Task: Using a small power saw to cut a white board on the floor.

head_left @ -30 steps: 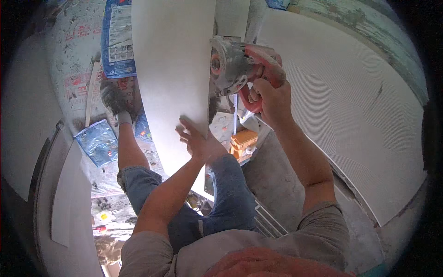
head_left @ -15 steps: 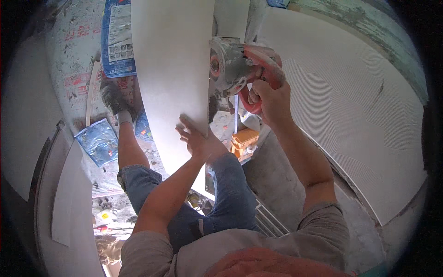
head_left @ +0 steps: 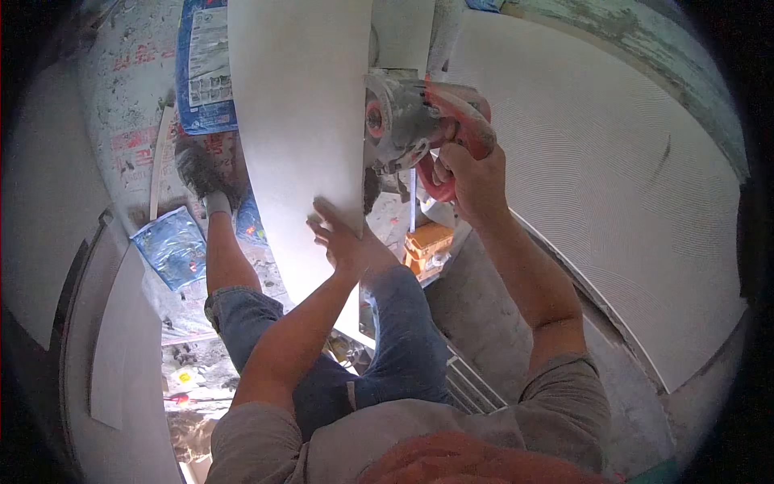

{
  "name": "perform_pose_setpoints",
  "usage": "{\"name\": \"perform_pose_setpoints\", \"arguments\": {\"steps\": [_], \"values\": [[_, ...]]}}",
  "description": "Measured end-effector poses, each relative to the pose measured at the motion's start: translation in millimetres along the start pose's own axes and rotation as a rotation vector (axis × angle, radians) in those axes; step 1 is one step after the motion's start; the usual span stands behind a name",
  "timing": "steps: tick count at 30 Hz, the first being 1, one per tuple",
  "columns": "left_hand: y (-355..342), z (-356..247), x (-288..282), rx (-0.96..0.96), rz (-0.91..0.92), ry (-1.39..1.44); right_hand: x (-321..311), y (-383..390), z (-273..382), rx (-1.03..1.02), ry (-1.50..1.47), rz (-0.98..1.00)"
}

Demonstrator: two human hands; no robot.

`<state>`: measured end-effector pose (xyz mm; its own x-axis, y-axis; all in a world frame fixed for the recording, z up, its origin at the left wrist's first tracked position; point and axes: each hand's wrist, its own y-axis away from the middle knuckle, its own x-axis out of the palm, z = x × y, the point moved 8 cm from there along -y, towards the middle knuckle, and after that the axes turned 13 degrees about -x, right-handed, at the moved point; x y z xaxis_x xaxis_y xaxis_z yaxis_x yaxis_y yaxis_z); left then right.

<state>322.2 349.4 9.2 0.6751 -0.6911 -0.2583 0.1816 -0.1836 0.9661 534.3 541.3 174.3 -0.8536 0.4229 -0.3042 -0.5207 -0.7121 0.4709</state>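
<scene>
A long white panel [head_left: 302, 105] runs lengthwise in front of me, its near end between my legs. My left hand [head_left: 343, 246] lies flat on its right side, fingers apart and pressing on the surface. Along the panel's right edge sits a dusty circular saw [head_left: 403, 117] with a grey body and red handle. My right hand [head_left: 477, 181] is wrapped round that handle. The panel or the saw's own body hides the blade from view.
At the right leans a large pale slab [head_left: 605, 161] with ridged combed lines. A blue and white sack [head_left: 208, 73] lies beyond my left foot, and a smaller blue bag [head_left: 171, 246] sits nearer. An orange-brown box [head_left: 427, 242] stands below the saw. More pale boards [head_left: 121, 347] lean at left.
The saw and my right hand have shifted very slightly, toward me and to the left. My left hand stays in place on the panel.
</scene>
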Motion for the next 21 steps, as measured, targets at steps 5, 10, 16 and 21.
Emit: {"name": "perform_pose_setpoints", "arguments": {"steps": [5, 10, 16, 21], "values": [[7.7, -5.8, -6.2, 0.010, -0.072, -0.024, -3.2, 1.3, -0.4, -0.010, 0.002, 0.000], [9.0, -7.6, -8.6, 0.059, -0.118, -0.011, -4.8, 3.4, -11.2, 0.043, -0.029, 0.053], [8.7, -8.3, -7.3, 0.055, -0.086, 0.009, -12.8, 2.2, -17.0, 0.021, 0.081, 0.057], [5.9, -6.0, -2.4, 0.047, -0.046, -0.010, -10.2, 8.1, -16.4, 0.047, 0.055, 0.054]]}}
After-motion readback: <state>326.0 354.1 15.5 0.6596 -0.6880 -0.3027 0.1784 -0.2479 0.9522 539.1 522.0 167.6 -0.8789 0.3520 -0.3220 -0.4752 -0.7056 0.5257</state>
